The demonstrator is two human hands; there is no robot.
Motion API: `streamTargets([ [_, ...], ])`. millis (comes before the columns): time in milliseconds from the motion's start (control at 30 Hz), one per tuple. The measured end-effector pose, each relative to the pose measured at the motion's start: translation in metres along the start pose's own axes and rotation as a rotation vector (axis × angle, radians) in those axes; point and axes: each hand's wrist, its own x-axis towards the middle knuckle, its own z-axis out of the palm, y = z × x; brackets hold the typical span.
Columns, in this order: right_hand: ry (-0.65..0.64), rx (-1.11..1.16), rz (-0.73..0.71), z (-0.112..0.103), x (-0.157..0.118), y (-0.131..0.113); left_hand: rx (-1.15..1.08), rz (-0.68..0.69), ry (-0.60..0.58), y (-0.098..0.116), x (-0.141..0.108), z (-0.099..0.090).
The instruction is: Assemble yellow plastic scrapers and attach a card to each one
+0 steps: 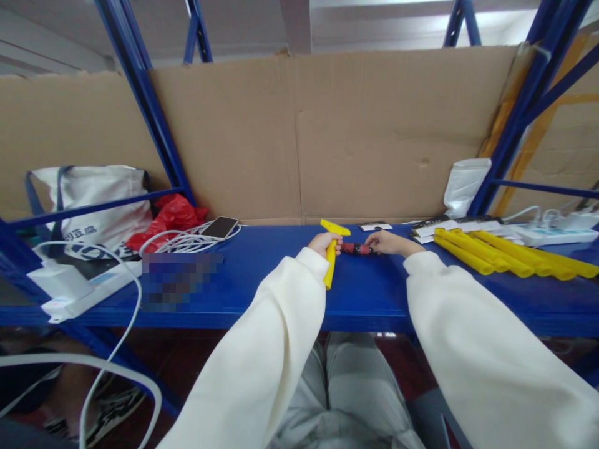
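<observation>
My left hand (324, 244) is closed around a yellow T-shaped piece (330, 272); its crossbar shows above the fingers and its stem below. A short red-and-black cylindrical piece (357, 249) lies level between my two hands, its left end against the left fingers. My right hand (384, 241) pinches the dark right end of this piece. Fingers hide part of both things, so how they meet cannot be made out.
Yellow tubes (496, 252) lie in a row at right, before flat packets (444, 226). At left are a phone (219, 227) on coiled white cable, a red plastic bag (171, 218), a tote bag (100, 202) and a power strip (100, 284). Cardboard (365, 137) stands behind the blue shelf (281, 287).
</observation>
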Motion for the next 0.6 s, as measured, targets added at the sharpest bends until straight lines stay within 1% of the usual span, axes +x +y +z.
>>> streamTargets([
  [100, 0.02, -0.022, 0.003, 0.003, 0.001, -0.003, -0.004, -0.002, 0.0, 0.0, -0.002, 0.001],
  [333, 0.164, -0.171, 0.057, 0.013, 0.005, -0.009, -0.009, -0.015, 0.002, 0.0, 0.0, 0.0],
  [600, 0.282, -0.233, 0.16, 0.016, 0.007, -0.008, 0.004, 0.002, 0.005, 0.0, -0.001, 0.0],
])
